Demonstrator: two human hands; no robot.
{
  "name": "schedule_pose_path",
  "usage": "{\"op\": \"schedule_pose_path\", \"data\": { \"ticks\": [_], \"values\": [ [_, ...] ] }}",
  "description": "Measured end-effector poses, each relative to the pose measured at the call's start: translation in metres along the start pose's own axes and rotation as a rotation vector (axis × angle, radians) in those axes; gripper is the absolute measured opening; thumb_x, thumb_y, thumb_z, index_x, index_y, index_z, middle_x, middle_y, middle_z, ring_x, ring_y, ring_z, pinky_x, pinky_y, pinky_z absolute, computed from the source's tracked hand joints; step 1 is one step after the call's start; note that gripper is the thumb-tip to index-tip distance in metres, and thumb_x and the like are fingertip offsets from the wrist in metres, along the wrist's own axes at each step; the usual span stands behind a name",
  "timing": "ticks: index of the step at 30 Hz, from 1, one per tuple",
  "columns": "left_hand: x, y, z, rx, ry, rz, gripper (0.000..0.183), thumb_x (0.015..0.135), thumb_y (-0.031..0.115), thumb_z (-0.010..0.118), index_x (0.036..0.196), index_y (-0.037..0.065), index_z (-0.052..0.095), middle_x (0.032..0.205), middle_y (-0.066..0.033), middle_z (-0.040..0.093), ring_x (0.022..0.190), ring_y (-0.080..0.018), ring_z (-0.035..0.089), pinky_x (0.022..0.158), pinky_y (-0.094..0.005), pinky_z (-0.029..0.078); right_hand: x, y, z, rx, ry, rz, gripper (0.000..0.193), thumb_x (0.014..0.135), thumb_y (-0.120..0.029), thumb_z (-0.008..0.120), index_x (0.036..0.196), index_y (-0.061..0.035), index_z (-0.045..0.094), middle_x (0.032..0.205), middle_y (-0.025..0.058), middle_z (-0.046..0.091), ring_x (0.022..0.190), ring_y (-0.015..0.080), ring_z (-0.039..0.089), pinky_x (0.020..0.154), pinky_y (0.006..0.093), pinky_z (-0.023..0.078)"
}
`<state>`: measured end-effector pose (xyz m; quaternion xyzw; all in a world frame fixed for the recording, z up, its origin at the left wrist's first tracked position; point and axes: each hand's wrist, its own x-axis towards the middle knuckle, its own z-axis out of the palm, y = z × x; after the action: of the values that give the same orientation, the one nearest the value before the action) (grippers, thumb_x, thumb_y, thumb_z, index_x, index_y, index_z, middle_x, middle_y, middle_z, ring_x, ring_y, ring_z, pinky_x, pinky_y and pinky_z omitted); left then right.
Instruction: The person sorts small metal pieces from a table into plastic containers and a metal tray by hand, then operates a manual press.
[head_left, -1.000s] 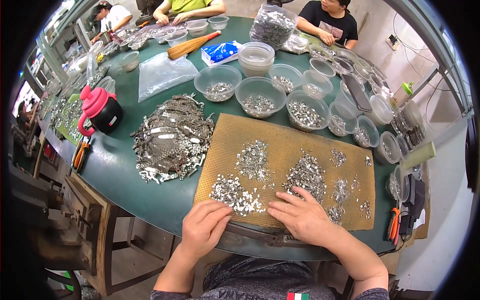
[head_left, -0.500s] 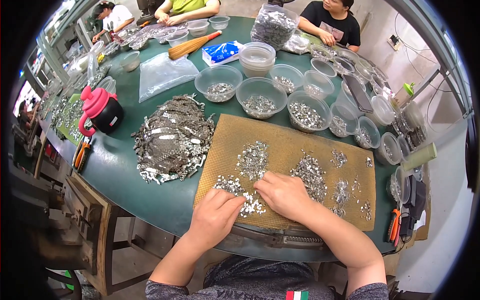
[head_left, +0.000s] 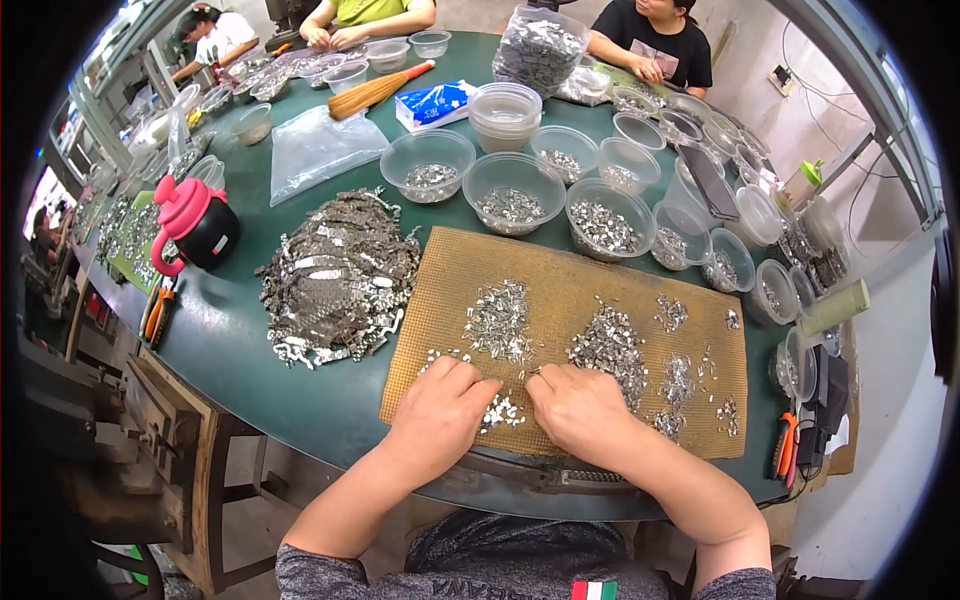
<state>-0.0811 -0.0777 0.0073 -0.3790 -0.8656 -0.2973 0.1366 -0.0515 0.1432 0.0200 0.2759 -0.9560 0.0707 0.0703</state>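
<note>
Both of my hands work low over a tan textured mat (head_left: pixel 500 254) on the green table. My left hand (head_left: pixel 442 408) is closed in a pinch above a pile of small shiny white-silver pieces (head_left: pixel 503 413), partly covering it. Just to its right, my right hand (head_left: pixel 578 406) has thumb and finger pressed together beside a heap of grey metal pieces (head_left: pixel 612 345). Whatever either pinch holds is too small to make out. Ahead of the hands lies a loose pile of thin silver pieces (head_left: pixel 499 318). Smaller clusters (head_left: pixel 676 378) sit on the mat's right side.
Left of the mat is a large mound of linked metal strips (head_left: pixel 340 275). Plastic bowls of metal bits (head_left: pixel 513 195) line the far edge. A pink-lidded black jug (head_left: pixel 195 222), pliers (head_left: pixel 158 312), a hand broom (head_left: pixel 380 92) and a phone (head_left: pixel 711 183) lie around. Co-workers sit across the table.
My left hand has shifted right and slightly forward, off part of the white-silver pile. My right hand has moved slightly right and down. The whole view has shifted a little.
</note>
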Motion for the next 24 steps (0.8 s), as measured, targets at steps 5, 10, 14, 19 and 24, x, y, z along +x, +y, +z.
{"op": "schedule_pose_path", "data": {
  "ticks": [5,10,14,19,24],
  "values": [
    [0.009,-0.002,0.005,0.053,-0.133,0.031,0.022,0.080,0.000,0.069,0.100,0.003,0.074,0.092,-0.0067,0.063,0.088,-0.0277,0.060,0.079,-0.0379,0.053,-0.002,0.005,0.001,0.159,0.016,0.028,0.016,0.090,-0.019,0.071,0.086,-0.0065,0.062,0.080,0.0084,0.063,0.074,0.0267,0.068,0.063,0.0394,0.055],
    [0.014,-0.007,0.007,0.057,-0.180,0.035,0.023,0.078,0.000,0.067,0.100,0.003,0.074,0.092,-0.0071,0.063,0.091,-0.0280,0.060,0.081,-0.0387,0.053,-0.007,0.014,0.002,0.284,-0.009,0.089,0.012,0.092,-0.020,0.070,0.094,-0.0080,0.068,0.083,0.0075,0.065,0.078,0.0275,0.070,0.066,0.0410,0.057],
    [0.019,-0.011,0.006,0.067,-0.210,0.056,0.022,0.079,0.002,0.068,0.100,0.004,0.075,0.091,-0.0068,0.063,0.091,-0.0281,0.060,0.080,-0.0388,0.053,-0.007,0.011,0.002,0.268,0.008,0.057,0.009,0.092,-0.018,0.069,0.096,-0.0104,0.069,0.082,0.0059,0.065,0.080,0.0254,0.071,0.066,0.0394,0.057],
    [0.024,-0.015,0.008,0.070,-0.241,0.047,0.017,0.081,0.004,0.068,0.096,0.006,0.075,0.088,-0.0064,0.062,0.090,-0.0278,0.060,0.077,-0.0389,0.054,-0.007,0.003,0.004,0.161,0.028,-0.015,0.006,0.089,-0.015,0.067,0.093,-0.0104,0.066,0.081,0.0052,0.063,0.077,0.0242,0.070,0.065,0.0374,0.057],
    [0.026,-0.017,0.007,0.080,-0.266,0.065,0.011,0.082,0.006,0.069,0.092,0.007,0.073,0.086,-0.0065,0.061,0.090,-0.0280,0.061,0.076,-0.0399,0.054,-0.005,0.001,0.009,0.199,0.049,-0.008,0.006,0.089,-0.012,0.066,0.088,-0.0079,0.062,0.080,0.0065,0.063,0.076,0.0256,0.069,0.065,0.0380,0.057]
  ]
}}
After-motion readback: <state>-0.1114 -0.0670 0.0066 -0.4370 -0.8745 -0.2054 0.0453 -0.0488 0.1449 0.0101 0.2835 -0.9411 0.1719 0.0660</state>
